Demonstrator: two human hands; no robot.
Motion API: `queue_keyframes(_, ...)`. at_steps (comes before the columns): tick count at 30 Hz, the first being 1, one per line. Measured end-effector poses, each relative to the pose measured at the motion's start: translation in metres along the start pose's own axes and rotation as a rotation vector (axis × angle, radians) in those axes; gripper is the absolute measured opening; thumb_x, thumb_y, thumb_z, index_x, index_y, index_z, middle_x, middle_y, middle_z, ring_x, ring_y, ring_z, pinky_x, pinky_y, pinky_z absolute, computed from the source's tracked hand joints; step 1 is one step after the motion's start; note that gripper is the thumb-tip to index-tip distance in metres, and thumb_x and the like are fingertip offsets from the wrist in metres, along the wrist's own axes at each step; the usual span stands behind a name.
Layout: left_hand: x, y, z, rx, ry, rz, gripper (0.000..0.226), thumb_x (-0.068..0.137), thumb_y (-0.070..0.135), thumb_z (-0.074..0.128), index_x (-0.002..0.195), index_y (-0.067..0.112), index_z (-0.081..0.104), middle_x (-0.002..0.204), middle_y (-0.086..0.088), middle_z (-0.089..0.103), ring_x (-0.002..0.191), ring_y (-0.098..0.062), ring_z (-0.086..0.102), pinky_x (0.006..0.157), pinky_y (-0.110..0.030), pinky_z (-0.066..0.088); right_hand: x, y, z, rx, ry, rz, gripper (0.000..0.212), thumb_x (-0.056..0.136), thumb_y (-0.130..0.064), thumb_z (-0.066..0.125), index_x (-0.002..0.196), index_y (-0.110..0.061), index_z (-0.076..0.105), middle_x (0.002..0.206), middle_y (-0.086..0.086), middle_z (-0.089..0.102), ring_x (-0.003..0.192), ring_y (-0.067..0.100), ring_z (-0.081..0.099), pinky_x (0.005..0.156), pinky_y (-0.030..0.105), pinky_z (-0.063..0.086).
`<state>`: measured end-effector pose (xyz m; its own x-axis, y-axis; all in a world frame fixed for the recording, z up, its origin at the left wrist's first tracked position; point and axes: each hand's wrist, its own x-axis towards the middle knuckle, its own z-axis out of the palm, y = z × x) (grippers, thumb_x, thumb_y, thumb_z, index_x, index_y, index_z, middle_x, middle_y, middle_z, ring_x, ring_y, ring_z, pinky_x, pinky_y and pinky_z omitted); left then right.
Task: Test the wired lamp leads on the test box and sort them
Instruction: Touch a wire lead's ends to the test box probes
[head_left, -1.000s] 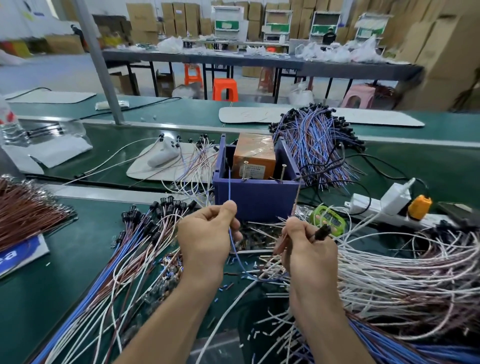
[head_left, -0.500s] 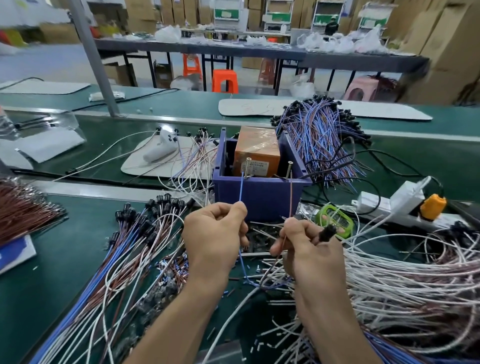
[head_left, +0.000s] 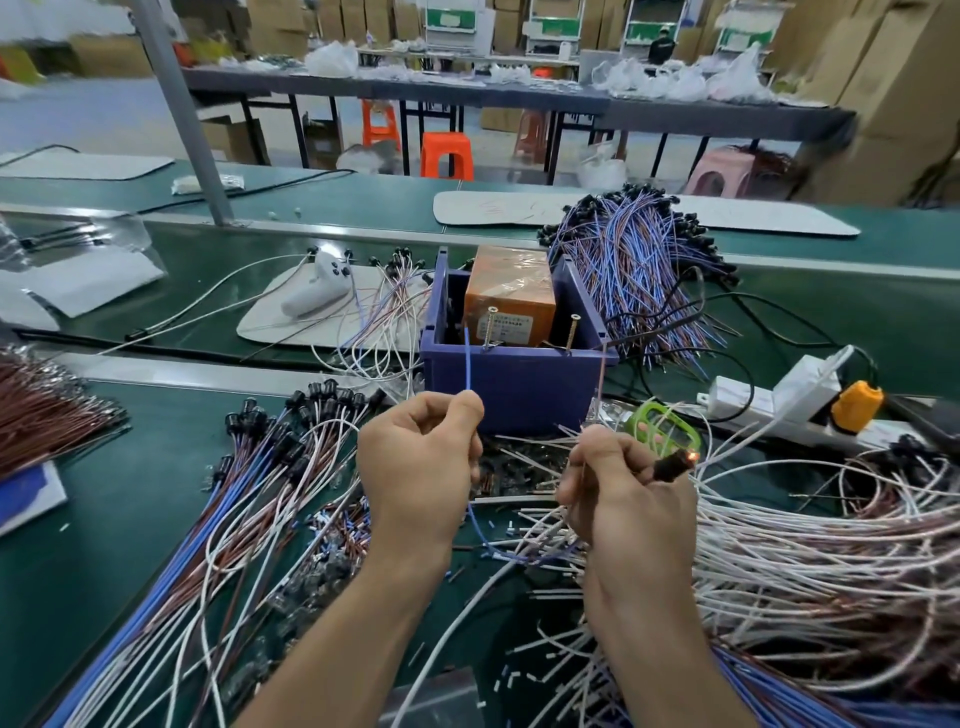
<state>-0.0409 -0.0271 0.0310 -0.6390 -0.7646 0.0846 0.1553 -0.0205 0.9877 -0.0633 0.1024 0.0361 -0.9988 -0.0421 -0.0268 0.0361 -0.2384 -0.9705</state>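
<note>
Head view: looking down over both forearms at the green bench (head_left: 78, 571), with wire lying on every side.
Left hand: the left hand (head_left: 421, 467) is pinching the blue lead (head_left: 467, 364) between thumb and forefinger, with the other fingers curling in, and holding it upright in front of the test box (head_left: 519, 384).
Blue lead: its bare tip is standing just beside the left screw (head_left: 488, 330); actual contact is too fine to tell. Below the hands it is looping across to the right side.
Right hand: the right hand (head_left: 623, 504) is clasping the black lamp (head_left: 670, 464) in curled fingers and pointing the brown lead (head_left: 601, 374) upward.
Lamp: it is glowing orange at its tip.
Brown lead: it is rising toward the box's right front corner, near the right screw (head_left: 573, 332); whether they are touching, cannot tell.
Test box: purple, sitting just beyond the hands, carrying an orange block (head_left: 511, 296), with the 2 screws standing at its front wall.
Left pile (head_left: 260, 493): blue, brown and white leads with black lamp heads are fanning out beside the left forearm.
Right pile (head_left: 805, 545): mostly white leads are sprawling beside the right hand.
Rear bundle (head_left: 639, 270): blue and brown leads are lying behind the box on its right.
Power strip (head_left: 737, 400): it is lying right of the box, carrying an orange plug (head_left: 856, 413).
</note>
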Motion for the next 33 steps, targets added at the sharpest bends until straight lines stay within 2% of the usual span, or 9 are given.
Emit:
queue_keyframes(4,-0.008,0.007,-0.002,-0.082,-0.112,-0.002,0.025,0.079,0.025,0.074,0.064,0.005,0.069,0.050,-0.002,0.052,0.047,-0.014,0.043,0.046,-0.025,0.039,-0.004,-0.010,-0.001,0.068,-0.142,0.074,0.038,0.095,-0.011,0.064,0.058,-0.016,0.066,0.050,0.003,0.051,0.042,0.013,0.044,0.041,0.022,0.032)
queue_keyframes(7,-0.014,0.018,0.000,-0.119,-0.350,-0.101,0.019,0.076,0.031,0.084,0.075,0.012,0.081,0.057,0.000,0.056,0.056,-0.014,0.050,0.060,-0.027,0.048,-0.011,-0.023,-0.001,0.077,-0.323,0.188,0.040,0.096,-0.009,0.063,0.057,-0.017,0.067,0.050,0.000,0.051,0.040,0.011,0.042,0.040,0.021,0.032)
queue_keyframes(9,-0.018,0.027,-0.001,-0.173,-0.451,-0.178,0.031,0.064,0.042,0.082,0.079,0.016,0.084,0.061,0.000,0.061,0.059,-0.015,0.056,0.066,-0.029,0.051,-0.015,-0.031,-0.003,0.073,-0.389,0.250,0.040,0.096,-0.010,0.062,0.058,-0.018,0.068,0.052,0.000,0.053,0.040,0.010,0.042,0.044,0.024,0.030)
queue_keyframes(14,-0.023,0.046,-0.011,-0.138,-0.601,-0.173,0.024,0.062,0.032,0.091,0.075,0.014,0.081,0.062,-0.003,0.061,0.058,-0.015,0.057,0.058,-0.025,0.050,-0.039,-0.051,-0.019,0.026,-0.498,0.328,0.036,0.098,-0.011,0.061,0.063,-0.016,0.069,0.053,0.002,0.058,0.039,0.009,0.046,0.040,0.019,0.032)
queue_keyframes(18,-0.038,0.058,-0.006,0.039,-0.527,-0.111,0.014,0.065,0.030,0.085,0.068,0.017,0.080,0.059,-0.003,0.066,0.053,-0.013,0.057,0.056,-0.024,0.048,-0.064,-0.064,-0.053,-0.028,-0.401,0.279,0.023,0.098,-0.008,0.058,0.085,-0.011,0.077,0.067,0.012,0.066,0.043,0.010,0.039,0.042,0.019,0.029)
queue_keyframes(20,-0.046,0.066,0.000,0.050,-0.472,-0.105,0.011,0.075,0.019,0.082,0.065,0.020,0.081,0.060,-0.002,0.070,0.051,-0.010,0.059,0.052,-0.020,0.051,-0.071,-0.074,-0.080,-0.014,-0.283,0.224,0.021,0.094,0.005,0.049,0.099,-0.005,0.067,0.078,0.015,0.068,0.049,0.014,0.040,0.045,0.022,0.033)
queue_keyframes(26,-0.061,0.088,0.011,0.084,-0.417,-0.020,0.007,0.078,0.014,0.080,0.071,0.015,0.080,0.050,-0.002,0.064,0.037,-0.010,0.049,0.039,-0.017,0.044,-0.087,-0.106,-0.154,0.067,-0.113,0.102,0.034,0.093,0.018,0.029,0.098,-0.009,0.049,0.085,0.022,0.068,0.065,0.025,0.062,0.057,0.031,0.053)
queue_keyframes(28,-0.067,0.090,0.015,0.162,-0.481,0.028,0.012,0.081,0.012,0.077,0.070,0.013,0.079,0.051,-0.005,0.066,0.036,-0.013,0.050,0.037,-0.017,0.042,-0.090,-0.111,-0.173,-0.101,-0.076,0.092,0.025,0.101,0.012,0.035,0.096,-0.006,0.051,0.084,0.023,0.071,0.070,0.029,0.068,0.062,0.035,0.059)
queue_keyframes(33,-0.099,0.077,0.042,0.715,-0.828,0.102,0.023,0.082,0.024,0.073,0.060,0.023,0.078,0.056,-0.003,0.071,0.044,-0.013,0.063,0.053,-0.024,0.054,-0.096,-0.117,-0.225,-1.091,0.064,0.028,0.027,0.103,-0.020,0.047,0.082,-0.017,0.064,0.068,0.000,0.073,0.059,0.014,0.067,0.063,0.035,0.057)
